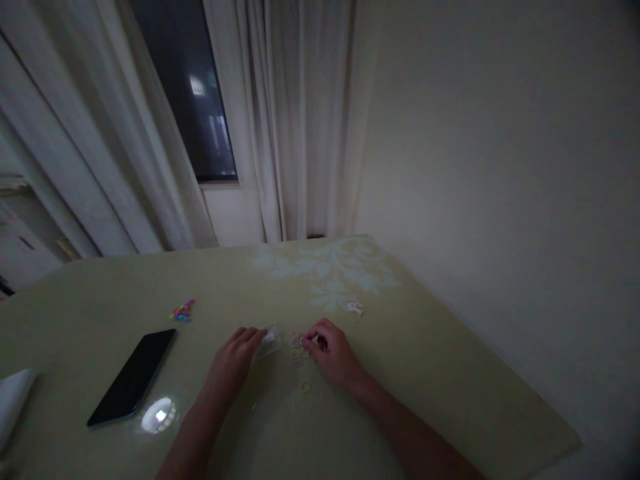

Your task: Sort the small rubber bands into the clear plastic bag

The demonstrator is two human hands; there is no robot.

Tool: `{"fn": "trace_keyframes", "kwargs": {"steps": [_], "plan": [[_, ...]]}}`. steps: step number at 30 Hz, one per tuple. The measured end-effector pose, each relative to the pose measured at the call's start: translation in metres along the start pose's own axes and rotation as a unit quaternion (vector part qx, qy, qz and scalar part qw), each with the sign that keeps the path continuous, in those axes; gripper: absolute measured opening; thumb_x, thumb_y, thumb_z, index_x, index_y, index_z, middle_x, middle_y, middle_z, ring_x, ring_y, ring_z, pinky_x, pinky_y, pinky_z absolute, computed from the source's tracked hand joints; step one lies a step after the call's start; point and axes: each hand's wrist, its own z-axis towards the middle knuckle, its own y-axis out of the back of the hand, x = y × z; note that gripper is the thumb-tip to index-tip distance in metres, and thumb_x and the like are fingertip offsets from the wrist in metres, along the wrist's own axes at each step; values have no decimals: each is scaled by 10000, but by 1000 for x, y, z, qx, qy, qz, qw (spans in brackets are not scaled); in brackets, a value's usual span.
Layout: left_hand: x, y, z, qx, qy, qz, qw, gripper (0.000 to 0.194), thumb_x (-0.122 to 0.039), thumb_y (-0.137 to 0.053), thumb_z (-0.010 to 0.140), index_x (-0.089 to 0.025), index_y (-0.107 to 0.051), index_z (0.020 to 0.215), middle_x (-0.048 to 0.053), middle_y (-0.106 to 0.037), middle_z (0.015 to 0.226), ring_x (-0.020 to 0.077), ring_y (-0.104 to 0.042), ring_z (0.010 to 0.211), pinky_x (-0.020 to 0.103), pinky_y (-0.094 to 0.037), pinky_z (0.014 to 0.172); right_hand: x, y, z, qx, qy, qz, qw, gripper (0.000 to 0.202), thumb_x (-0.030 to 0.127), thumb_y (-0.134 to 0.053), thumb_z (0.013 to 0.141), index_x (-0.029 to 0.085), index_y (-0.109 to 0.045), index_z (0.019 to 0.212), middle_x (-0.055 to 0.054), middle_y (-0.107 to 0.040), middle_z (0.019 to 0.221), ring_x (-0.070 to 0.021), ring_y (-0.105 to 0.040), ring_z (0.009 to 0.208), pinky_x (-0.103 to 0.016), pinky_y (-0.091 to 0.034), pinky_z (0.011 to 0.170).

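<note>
My left hand [239,351] is closed on the near-left side of a small clear plastic box [271,339], its fingertips at the box's edge. Just right of the box lies a small cluster of pale rings [296,355]. Over that cluster, my right hand [331,350] has thumb and forefinger pinched together, and a small pale ring [303,341] shows at the fingertips. One separate yellowish ring [305,386] lies nearer to me on the table. Part of the box is hidden behind my left fingers.
A black phone [134,377] lies at the left of the table [400,400], with a pile of colourful small pieces [183,311] beyond it. Small white pieces [355,307] lie past my right hand. A white object [15,400] sits at the far left. A wall borders the right side.
</note>
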Motion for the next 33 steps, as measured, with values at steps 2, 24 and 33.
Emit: {"fn": "trace_keyframes", "kwargs": {"steps": [2,24,33], "plan": [[4,-2,0,-3,0,0,1000,514,55,-482,873,-170,-749,1251,130,-773,1219,284,-683,1159,399,-542,1006,4,9,-1,41,32,-64,997,55,216,-725,919,180,-756,891,-23,-629,911,-134,-564,746,-266,-428,727],[-38,-47,6,-29,-88,-89,992,200,-138,-558,964,-209,-734,900,69,-752,930,235,-712,891,343,-557,827,13,31,-6,219,39,-247,943,78,130,-730,770,165,-685,824,-18,-590,949,-154,-577,840,-244,-417,738],[-32,-56,4,-24,-63,-139,988,278,-85,-496,912,-211,-743,924,67,-740,940,207,-721,862,299,-566,794,6,24,-1,114,57,-114,985,151,64,-771,761,184,-692,810,3,-582,952,-151,-605,876,-243,-455,809]]}}
